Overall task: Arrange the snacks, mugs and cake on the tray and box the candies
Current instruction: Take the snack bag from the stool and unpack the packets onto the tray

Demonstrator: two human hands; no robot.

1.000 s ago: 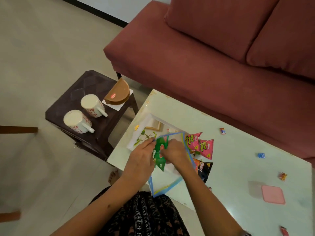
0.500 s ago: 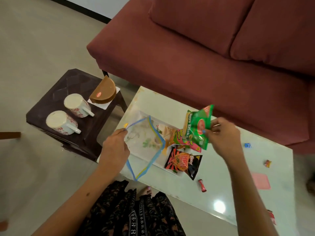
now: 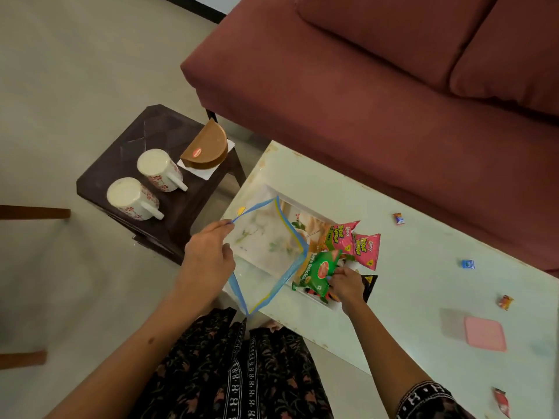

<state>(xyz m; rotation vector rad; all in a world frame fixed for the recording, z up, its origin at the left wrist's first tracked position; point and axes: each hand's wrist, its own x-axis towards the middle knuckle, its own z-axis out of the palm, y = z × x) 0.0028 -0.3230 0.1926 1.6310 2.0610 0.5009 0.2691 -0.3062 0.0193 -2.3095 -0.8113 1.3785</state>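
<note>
Far left: dark stool [image 3: 127, 152] beside the worktop [image 3: 423, 291], carrying two mugs [image 3: 132, 198] [image 3: 159, 170] on their sides, handles pointing right, and a half-round brown cake [image 3: 207, 148] on a white card at the stool's right edge. None of these are on the tray.

Left hand [image 3: 208, 258] pinches the top corner of a clear zip bag [image 3: 266, 255] with a blue-yellow seal strip; the bag hangs open over the tray's left part and past the worktop's near edge.

White tray [image 3: 305, 213] sits at the worktop's left end, floral print showing through the bag.

Right hand [image 3: 346, 284] grips a green snack pack [image 3: 317, 273], fingers curled on its right side, over the tray's near-right corner. Behind it two pink packs [image 3: 340, 235] [image 3: 366, 249] lie on the tray's right edge, touching each other. A black pack [image 3: 369, 285] peeks out under the right hand.

Right side of the worktop: candies scattered well apart, one red-blue [image 3: 398, 218], one blue [image 3: 468, 264], one orange [image 3: 505, 302], one red [image 3: 502, 402] at the near edge. Pink lid [image 3: 485, 334] lies flat near the orange one. Maroon sofa [image 3: 378, 80] behind the worktop.
</note>
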